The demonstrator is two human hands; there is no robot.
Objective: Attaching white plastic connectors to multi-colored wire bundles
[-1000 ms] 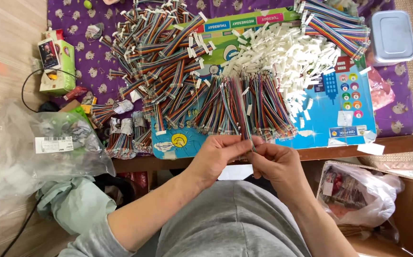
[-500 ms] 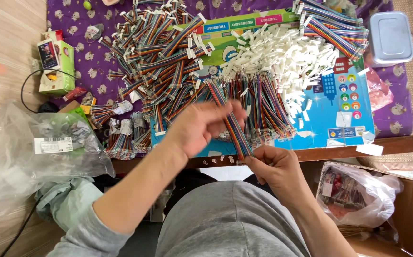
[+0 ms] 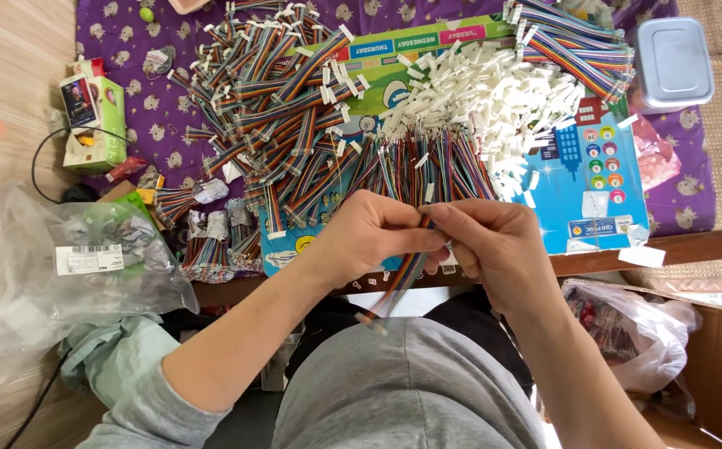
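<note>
Pinching the rainbow ribbon cable (image 3: 401, 281) between left hand (image 3: 369, 237) and right hand (image 3: 494, 249), the person should probably keep its end steady.

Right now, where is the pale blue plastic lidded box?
The pale blue plastic lidded box sits at the head view's top right, on the purple patterned cloth, just right of a rainbow ribbon-cable bundle.

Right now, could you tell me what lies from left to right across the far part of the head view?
Green carton → pile of rainbow ribbon cables → heap of white connectors → grey lidded box.
</note>
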